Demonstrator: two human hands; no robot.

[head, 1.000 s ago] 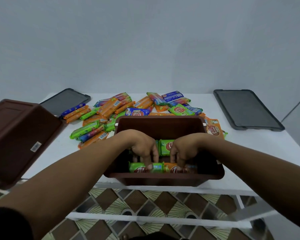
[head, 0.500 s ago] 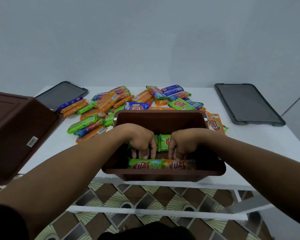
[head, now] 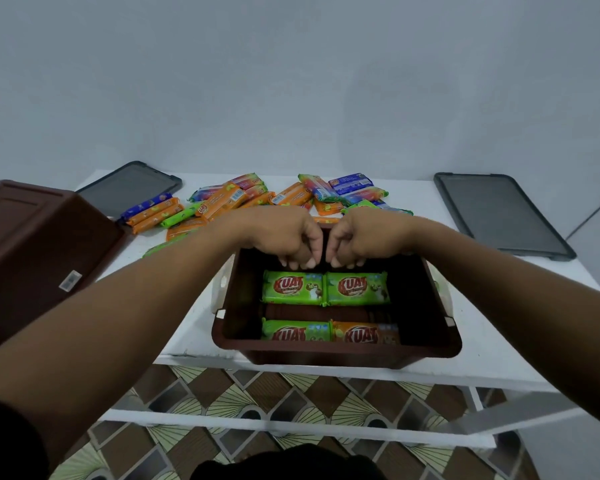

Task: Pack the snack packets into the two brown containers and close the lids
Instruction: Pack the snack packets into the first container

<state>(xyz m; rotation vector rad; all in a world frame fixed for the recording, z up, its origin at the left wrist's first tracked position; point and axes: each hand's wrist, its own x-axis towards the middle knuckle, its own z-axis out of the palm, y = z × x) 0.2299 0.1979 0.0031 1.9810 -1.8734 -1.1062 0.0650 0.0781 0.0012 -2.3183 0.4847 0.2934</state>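
We had the open brown container point(head: 336, 353) at the near edge of the white table point(head: 499, 341), straight in front of us. Our left hand point(head: 284, 237) and right hand point(head: 368, 237) hung side by side over its far rim, almost touching each other, backs up and fingers curled under with the tips pointing down. We saw nothing gripped in either one; both were closed on nothing.

Inside the container, four snack packets lay flat in two rows. Two green packets point(head: 293, 288) sat side by side in the far row, just below our fingertips. In the near row a third green packet point(head: 297, 331) lay on the left, with an orange packet point(head: 366, 333) touching it on the right. A strip of bare brown bottom showed between the rows. A white latch point(head: 219, 292) stood out from the container's left wall.

Beyond the container, partly hidden by our hands, the loose packets point(head: 243, 197) lay heaped on the table in orange, green and blue. The second brown container point(head: 42, 244) was at the left, tipped over with its base towards us and a barcode sticker point(head: 70, 280) on it. The left lid point(head: 129, 187), dark and flat, lay at the far left corner, and the right lid point(head: 499, 213) lay at the far right, well apart from the heap. A tiled floor point(head: 257, 393) showed under the table.
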